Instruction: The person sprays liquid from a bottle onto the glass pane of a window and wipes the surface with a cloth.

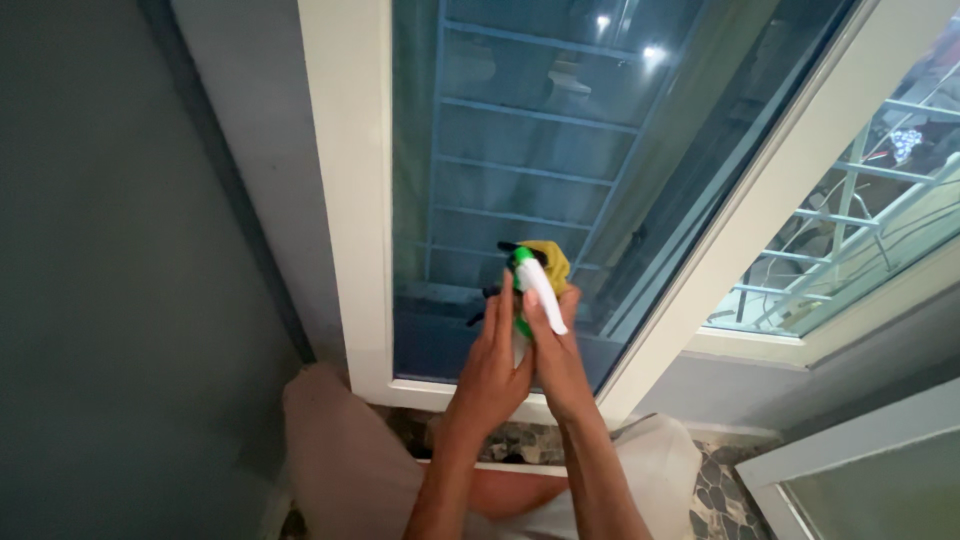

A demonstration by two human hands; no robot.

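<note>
Both my hands are raised together in front of a glass pane (520, 150) set in a white frame (350, 200). A spray bottle head (535, 285), green with a white trigger, sticks up between them. My left hand (492, 370) presses against the bottle's left side. My right hand (556, 355) wraps the bottle from the right, and a yellow cloth (550, 258) shows above its fingers. The bottle's body is hidden by my hands.
A grey wall (110, 270) stands to the left. To the right an open window with a white metal grille (860, 220). Another white-framed pane (870, 480) sits at the lower right. My knees in light fabric (340, 450) rest on a pebble-patterned floor (725, 495).
</note>
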